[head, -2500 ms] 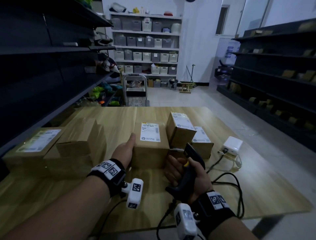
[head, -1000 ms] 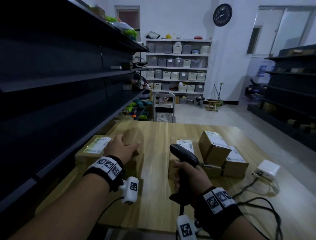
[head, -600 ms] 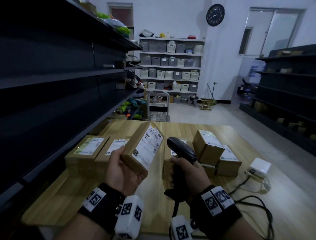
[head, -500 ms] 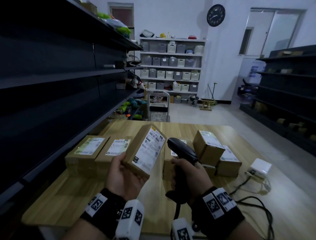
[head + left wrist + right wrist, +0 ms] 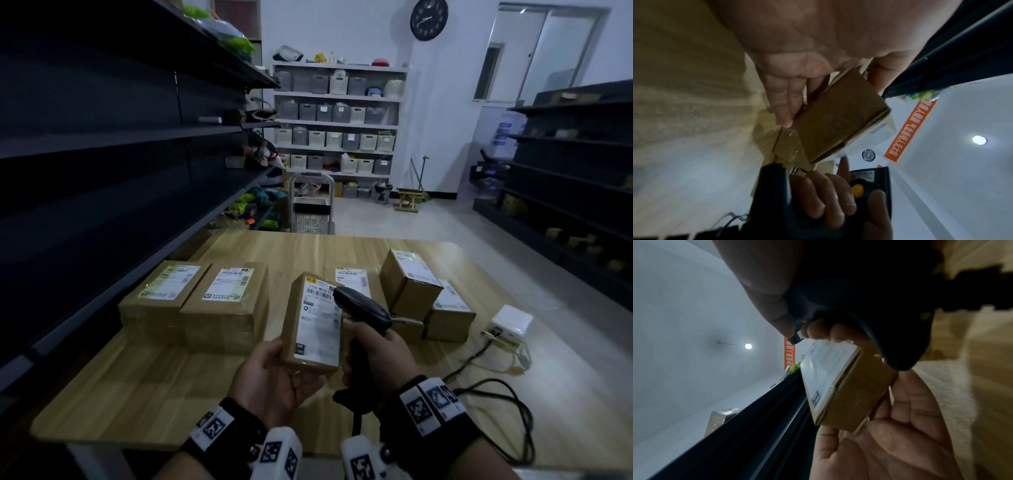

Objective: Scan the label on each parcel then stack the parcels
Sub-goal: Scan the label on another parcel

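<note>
My left hand [image 5: 274,377] holds a small brown parcel [image 5: 313,323] upright above the table, its white label facing me. The same parcel [image 5: 840,123] shows in the left wrist view with my fingers [image 5: 784,104] under it. My right hand [image 5: 376,356] grips a black barcode scanner [image 5: 361,310] by its handle, the head close to the label's top right corner. In the right wrist view the parcel [image 5: 838,386] lies just beyond the scanner [image 5: 869,296]. Two larger labelled parcels [image 5: 191,301] sit side by side at the left. Several smaller parcels [image 5: 414,287] cluster at the right.
The wooden table [image 5: 171,383] stands beside dark shelving [image 5: 102,171] on the left. A white adapter box [image 5: 512,323] with black cables [image 5: 507,411] lies at the table's right edge. A trolley [image 5: 310,205] stands past the far edge.
My left hand picked up the small parcel, lifted it and turned it label up, then brought it right to the scanner. My right hand kept gripping the scanner and raised it.
</note>
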Demonstrator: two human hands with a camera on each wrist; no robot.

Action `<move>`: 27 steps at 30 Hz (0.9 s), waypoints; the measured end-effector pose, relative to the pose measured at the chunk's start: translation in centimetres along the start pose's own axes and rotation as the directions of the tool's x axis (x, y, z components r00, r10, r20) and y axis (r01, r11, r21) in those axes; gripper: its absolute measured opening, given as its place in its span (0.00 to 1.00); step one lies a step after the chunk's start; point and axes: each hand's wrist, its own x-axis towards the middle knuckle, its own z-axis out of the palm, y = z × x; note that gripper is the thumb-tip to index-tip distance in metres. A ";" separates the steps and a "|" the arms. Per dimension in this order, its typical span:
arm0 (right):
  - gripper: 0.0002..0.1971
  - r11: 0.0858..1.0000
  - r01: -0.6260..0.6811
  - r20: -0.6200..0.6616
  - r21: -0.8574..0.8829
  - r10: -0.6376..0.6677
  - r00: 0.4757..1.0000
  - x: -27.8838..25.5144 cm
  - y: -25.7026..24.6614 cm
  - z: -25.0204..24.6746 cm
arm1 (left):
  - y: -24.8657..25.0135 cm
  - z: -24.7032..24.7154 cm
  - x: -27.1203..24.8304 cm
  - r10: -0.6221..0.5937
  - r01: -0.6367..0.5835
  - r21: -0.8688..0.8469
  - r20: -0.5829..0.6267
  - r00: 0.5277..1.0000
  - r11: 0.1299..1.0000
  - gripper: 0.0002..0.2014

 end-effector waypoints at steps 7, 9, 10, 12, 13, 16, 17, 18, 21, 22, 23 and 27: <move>0.16 0.999 -0.010 -0.007 0.036 0.011 1.000 0.4 0.5 -0.3 | 0.1 0.0 0.4 0.139 -0.125 0.188 -0.063 0.988 0.974 0.24; 0.13 0.999 -0.015 0.005 0.038 0.014 1.000 0.4 0.6 -0.3 | 0.1 0.2 0.3 0.180 -0.158 0.253 -0.069 0.981 0.955 0.20; 0.10 0.999 -0.014 0.013 0.033 0.014 1.000 0.4 0.6 -0.2 | 0.1 0.2 0.3 0.199 -0.174 0.281 -0.062 0.978 0.944 0.19; 0.10 1.000 -0.013 0.026 -0.004 0.013 1.000 0.4 0.9 -0.3 | -0.1 0.3 0.1 0.224 -0.201 0.349 -0.029 0.974 0.915 0.21; 0.11 1.000 -0.011 0.030 -0.027 0.012 0.999 0.5 1.0 -0.3 | -0.1 0.3 0.2 0.238 -0.214 0.372 -0.020 0.971 0.903 0.20; 0.10 0.999 -0.019 0.044 -0.044 0.021 0.999 0.6 1.1 -0.3 | -0.2 0.1 0.5 0.249 -0.220 0.380 -0.029 0.968 0.899 0.14; 0.09 0.999 -0.024 0.047 -0.036 0.026 0.999 0.6 1.1 -0.3 | -0.2 0.2 0.4 0.248 -0.216 0.377 -0.039 0.968 0.901 0.15; 0.09 0.999 -0.030 0.050 -0.030 0.031 0.998 0.5 1.0 -0.2 | -0.2 0.3 0.5 0.251 -0.216 0.374 -0.048 0.967 0.902 0.16; 0.09 0.999 -0.046 0.070 -0.027 0.048 0.996 0.4 0.9 -0.1 | 0.1 0.6 0.0 0.245 -0.210 0.378 -0.048 0.968 0.902 0.15; 0.09 0.998 -0.047 0.071 -0.029 0.049 0.996 0.4 0.9 -0.1 | 0.2 0.6 -0.1 0.250 -0.211 0.396 -0.049 0.967 0.894 0.15; 0.09 0.999 -0.046 0.071 -0.030 0.048 0.996 0.3 0.8 -0.1 | 0.2 0.4 0.1 0.259 -0.213 0.422 -0.055 0.964 0.881 0.15; 0.07 0.997 -0.049 0.052 -0.066 0.053 0.997 0.2 0.5 -0.1 | 0.7 -0.3 1.2 0.275 -0.202 0.447 -0.103 0.956 0.871 0.12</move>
